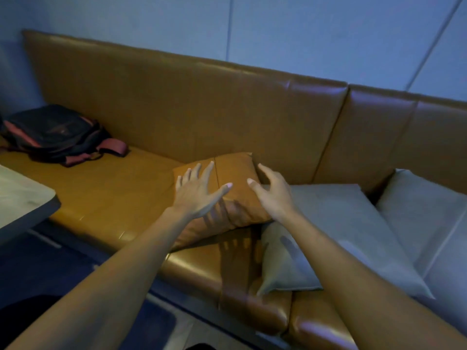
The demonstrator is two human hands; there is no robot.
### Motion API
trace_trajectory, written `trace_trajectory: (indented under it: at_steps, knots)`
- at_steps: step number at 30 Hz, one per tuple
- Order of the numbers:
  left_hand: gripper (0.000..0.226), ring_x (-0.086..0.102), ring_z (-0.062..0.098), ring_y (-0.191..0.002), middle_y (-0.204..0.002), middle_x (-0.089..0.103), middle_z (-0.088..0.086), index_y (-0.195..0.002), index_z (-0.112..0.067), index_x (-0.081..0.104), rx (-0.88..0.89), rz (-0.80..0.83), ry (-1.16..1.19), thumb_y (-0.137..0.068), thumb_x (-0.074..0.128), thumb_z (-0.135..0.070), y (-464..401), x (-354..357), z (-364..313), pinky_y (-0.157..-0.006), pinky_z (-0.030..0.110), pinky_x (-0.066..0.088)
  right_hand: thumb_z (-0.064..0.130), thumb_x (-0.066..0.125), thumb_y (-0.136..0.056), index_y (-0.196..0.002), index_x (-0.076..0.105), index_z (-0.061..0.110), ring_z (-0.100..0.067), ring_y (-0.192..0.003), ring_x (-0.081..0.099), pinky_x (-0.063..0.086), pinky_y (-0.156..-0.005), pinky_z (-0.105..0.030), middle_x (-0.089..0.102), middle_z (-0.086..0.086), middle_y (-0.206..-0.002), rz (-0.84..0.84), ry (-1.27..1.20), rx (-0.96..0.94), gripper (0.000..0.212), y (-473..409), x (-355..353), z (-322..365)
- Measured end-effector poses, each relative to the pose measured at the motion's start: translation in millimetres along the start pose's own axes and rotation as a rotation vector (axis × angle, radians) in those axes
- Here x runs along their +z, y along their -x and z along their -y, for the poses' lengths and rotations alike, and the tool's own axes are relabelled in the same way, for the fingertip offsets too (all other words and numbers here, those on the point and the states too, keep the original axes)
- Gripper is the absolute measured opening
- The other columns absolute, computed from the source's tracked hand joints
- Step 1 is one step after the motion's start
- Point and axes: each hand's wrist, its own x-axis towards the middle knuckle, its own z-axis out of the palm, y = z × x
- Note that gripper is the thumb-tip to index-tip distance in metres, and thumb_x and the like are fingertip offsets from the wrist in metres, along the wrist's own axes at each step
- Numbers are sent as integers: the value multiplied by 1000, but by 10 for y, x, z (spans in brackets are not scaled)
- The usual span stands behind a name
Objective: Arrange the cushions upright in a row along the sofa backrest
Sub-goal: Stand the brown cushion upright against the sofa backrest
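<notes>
A tan leather cushion (pixel 233 173) lies flat on the sofa seat (pixel 113 195), its far edge against the brown backrest (pixel 202 104). My left hand (pixel 195 193) hovers over its left half with fingers spread. My right hand (pixel 271 192) hovers over its right edge, fingers curled and apart; neither hand holds anything. A grey cushion (pixel 328 223) lies flat to the right, partly under the tan one. A second grey cushion (pixel 424 210) leans at the far right against the backrest.
A dark backpack with red straps (pixel 55 135) lies on the seat at the far left. A table corner (pixel 22 200) juts in at the left edge. Grey wall panels rise behind the backrest.
</notes>
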Motion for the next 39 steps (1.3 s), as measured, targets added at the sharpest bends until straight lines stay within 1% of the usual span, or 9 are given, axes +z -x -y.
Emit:
trace_trajectory:
  at_steps: [5,12,16,20,24,28,31,34,39]
  knots:
    - [96,1,33,-155,-170,4,3,-159,-39,8,-70,24,-32,-79,14,-91,-400,521,276,-121,58,3,51,49,-101,-156,34,33,-23,-149,28,30,-118,-53,34,-1,-162,86,122,-52,60,-435,483,-308]
    - [75,-8,28,-155,-169,-3,0,-158,-42,5,-85,59,6,-92,4,-76,-831,1221,555,-123,55,0,48,20,-108,-161,13,37,-19,-157,-5,-2,-123,-49,3,3,-171,241,536,-216,54,-1031,1131,-581]
    - [77,-6,22,-155,-169,1,-3,-159,-39,7,-137,0,7,-91,3,-75,-1009,1448,800,-124,50,0,56,8,-105,-160,4,41,-22,-157,-8,-5,-123,-53,-4,1,-171,308,768,-289,58,-1327,1344,-880]
    - [72,-1,23,-155,-169,3,-4,-159,-42,10,-254,43,122,-95,14,-75,-1134,1493,1227,-123,50,3,65,8,-100,-160,1,43,-27,-157,2,7,-123,-54,-1,-1,-171,245,636,-1,64,-1608,1211,-1241]
    - [80,7,33,-154,-169,1,7,-160,-38,5,-516,133,342,-92,15,-79,-1183,1429,1536,-121,56,13,68,10,-99,-161,3,40,-38,-151,22,19,-120,-58,15,-10,-169,216,471,322,68,-1921,1102,-1301]
    - [69,2,29,-155,-169,1,1,-159,-40,9,-250,-42,214,-97,18,-71,-1381,1290,1137,-122,52,7,60,17,-103,-161,13,35,-32,-154,16,16,-122,-55,17,-7,-169,80,520,57,63,-2089,1289,-938]
    - [61,-4,23,-155,-169,-1,-6,-157,-47,6,-98,36,159,-100,10,-67,-1689,1297,884,-123,50,2,54,17,-106,-160,15,37,-25,-157,6,8,-124,-51,11,0,-171,205,556,-149,57,-2214,1544,-625]
    - [59,-5,21,-155,-169,1,-8,-157,-46,8,-133,127,108,-101,4,-63,-1870,1384,898,-122,49,1,51,13,-107,-160,18,36,-24,-157,2,1,-124,-51,8,2,-171,330,619,-146,56,-2341,1724,-602]
    - [69,-5,22,-155,-169,1,-9,-157,-47,12,-258,179,62,-94,10,-75,-2049,1397,1165,-119,58,-7,66,12,-100,-160,13,42,-26,-157,-4,-4,-123,-53,0,1,-171,346,728,8,65,-2562,1694,-852]
